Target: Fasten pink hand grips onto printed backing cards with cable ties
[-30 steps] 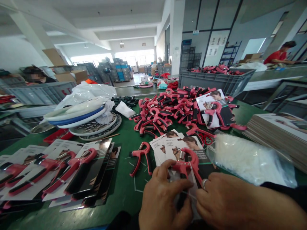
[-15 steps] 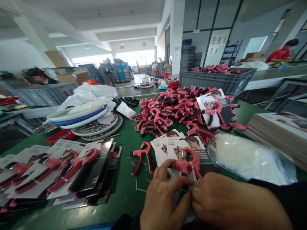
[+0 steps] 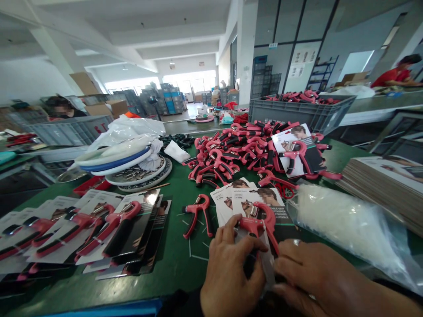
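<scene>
A pink-and-black hand grip strengthener (image 3: 270, 220) with a metal spring lies on a printed backing card (image 3: 281, 213) in front of me. My left hand (image 3: 228, 259) is closed on the grip strengthener and the card, fingers over the pink handle and thumb below. My right hand (image 3: 317, 275) is curled at the card's lower right edge; whatever its fingertips pinch is hidden. More printed cards (image 3: 222, 203) lie beneath and to the left. Another grip strengthener (image 3: 198, 215) lies loose left of my hands, among thin white plastic ties (image 3: 198, 256).
Carded grip strengtheners (image 3: 95, 233) overlap in rows at left. Behind my hands rises a heap of loose ones (image 3: 231, 149). A clear bag of white ties (image 3: 343, 220) and a card stack (image 3: 373, 189) lie right. Stacked plates (image 3: 115, 160) stand back left. Two people sit farther away.
My right hand has shifted right and slightly down, its fingers turning away from my left hand. My left hand keeps its hold on the grip strengthener. The view has shifted a little.
</scene>
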Available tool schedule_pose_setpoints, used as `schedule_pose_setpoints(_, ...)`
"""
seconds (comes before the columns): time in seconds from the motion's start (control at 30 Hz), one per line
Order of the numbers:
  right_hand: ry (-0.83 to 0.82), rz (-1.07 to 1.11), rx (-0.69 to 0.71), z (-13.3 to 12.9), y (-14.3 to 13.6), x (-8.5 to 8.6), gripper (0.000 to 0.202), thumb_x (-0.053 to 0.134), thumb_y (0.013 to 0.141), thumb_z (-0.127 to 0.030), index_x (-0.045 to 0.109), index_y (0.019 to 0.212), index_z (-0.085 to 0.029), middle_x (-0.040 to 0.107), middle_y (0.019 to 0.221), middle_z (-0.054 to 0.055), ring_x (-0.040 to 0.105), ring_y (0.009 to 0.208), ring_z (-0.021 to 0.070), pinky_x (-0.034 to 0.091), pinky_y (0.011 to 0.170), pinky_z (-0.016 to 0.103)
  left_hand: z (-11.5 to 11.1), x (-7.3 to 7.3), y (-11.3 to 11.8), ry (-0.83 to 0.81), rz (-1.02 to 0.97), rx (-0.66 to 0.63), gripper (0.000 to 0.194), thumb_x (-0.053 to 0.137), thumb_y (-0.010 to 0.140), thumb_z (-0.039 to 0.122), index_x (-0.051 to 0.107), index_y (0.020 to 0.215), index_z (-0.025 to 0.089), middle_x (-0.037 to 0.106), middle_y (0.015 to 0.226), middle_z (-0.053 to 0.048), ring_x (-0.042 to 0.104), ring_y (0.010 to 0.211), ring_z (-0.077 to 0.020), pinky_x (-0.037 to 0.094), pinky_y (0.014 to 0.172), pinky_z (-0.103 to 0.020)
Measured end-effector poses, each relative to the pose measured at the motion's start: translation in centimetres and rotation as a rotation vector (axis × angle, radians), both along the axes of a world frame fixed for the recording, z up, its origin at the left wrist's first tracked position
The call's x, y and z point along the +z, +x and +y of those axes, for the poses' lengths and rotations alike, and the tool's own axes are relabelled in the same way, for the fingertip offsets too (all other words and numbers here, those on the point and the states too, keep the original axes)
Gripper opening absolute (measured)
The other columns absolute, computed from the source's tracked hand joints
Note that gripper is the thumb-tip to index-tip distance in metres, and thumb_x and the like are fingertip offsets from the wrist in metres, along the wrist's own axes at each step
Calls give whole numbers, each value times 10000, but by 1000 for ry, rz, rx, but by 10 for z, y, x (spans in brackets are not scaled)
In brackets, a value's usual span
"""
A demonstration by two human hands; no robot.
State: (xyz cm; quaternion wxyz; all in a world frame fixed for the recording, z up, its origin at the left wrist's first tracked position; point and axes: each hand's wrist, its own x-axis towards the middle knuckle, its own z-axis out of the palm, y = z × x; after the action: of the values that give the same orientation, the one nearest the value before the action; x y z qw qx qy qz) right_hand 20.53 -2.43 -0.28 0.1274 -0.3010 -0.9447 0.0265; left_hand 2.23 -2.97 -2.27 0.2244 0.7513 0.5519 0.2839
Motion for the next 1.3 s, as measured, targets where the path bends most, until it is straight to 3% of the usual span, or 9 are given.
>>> schedule_pose_setpoints(0.2, -41, 132, -118, -3, 1, -13, 180, 489, 806, -135, 600, 926, -212, 619, 872, 50, 587, 750, 184, 463, 629, 278, -4, -5, -1, 61, 108, -44, 361, 513, 742, 119, 657, 988, 340, 416, 1399, -78, 404, 1249, -339, 383, 905, -594)
schedule_pose_setpoints(0.37, 16, 120, -72, -3, -7, -11, 255, 467, 802, -126, 617, 989, -213, 632, 873, 58, 598, 742, 174, 475, 604, 250, -6, -26, -20, 151, -17, -122, 386, 511, 839, 239, 512, 1224, 257, 432, 1382, -135, 455, 1223, -282, 424, 946, -508)
schedule_pose_setpoints(0.5, 24, 120, -52, -1, -12, -8, 271, 457, 812, -136, 627, 1010, -208, 653, 885, 51, 612, 736, 162, 495, 623, 243, -12, -41, -30, 160, -185, 10, 280, 565, 807, 244, 572, 1084, 206, 504, 1265, -146, 476, 1194, -274, 444, 942, -445)
schedule_pose_setpoints(0.6, 65, 152, -36, 2, -14, -7, 308, 435, 819, -128, 628, 1046, -203, 675, 919, 47, 628, 772, 169, 517, 678, 266, -15, -45, -28, 204, -299, 64, 163, 576, 783, 217, 590, 945, 200, 602, 1010, -92, 585, 968, -227, 496, 819, -376)
schedule_pose_setpoints(0.73, 75, 150, -21, 5, -17, -6, 326, 424, 795, -107, 639, 1021, -201, 690, 934, 44, 639, 769, 174, 535, 693, 286, -14, -43, -23, 242, -340, 75, 78, 551, 787, 186, 582, 859, 190, 597, 807, -39, 580, 761, -177, 479, 671, -303)
schedule_pose_setpoints(0.9, 117, 124, -14, 5, -20, -6, 324, 425, 784, -95, 644, 1009, -181, 705, 899, 41, 650, 764, 174, 541, 683, 272, -12, -43, -23, 244, -272, 76, 63, 535, 773, 164, 567, 823, 184, 566, 734, -31, 546, 703, -177, 419, 613, -296)
schedule_pose_setpoints(1.1, 177, 185, -14, 6, -22, -7, 325, 408, 797, -80, 643, 997, -184, 715, 900, 40, 657, 776, 147, 527, 730, 251, -11, -46, -21, 263, -325, 108, 71, 552, 758, 147, 559, 814, 191, 564, 731, -23, 538, 697, -177, 393, 617, -291)
schedule_pose_setpoints(1.3, 101, 115, -19, 9, -24, -9, 327, 406, 754, -67, 663, 908, -198, 712, 862, 39, 654, 746, 152, 533, 705, 250, -10, -50, -20, 280, -347, 112, 63, 549, 768, 152, 538, 815, 193, 542, 733, -18, 520, 690, -172, 374, 618, -295)
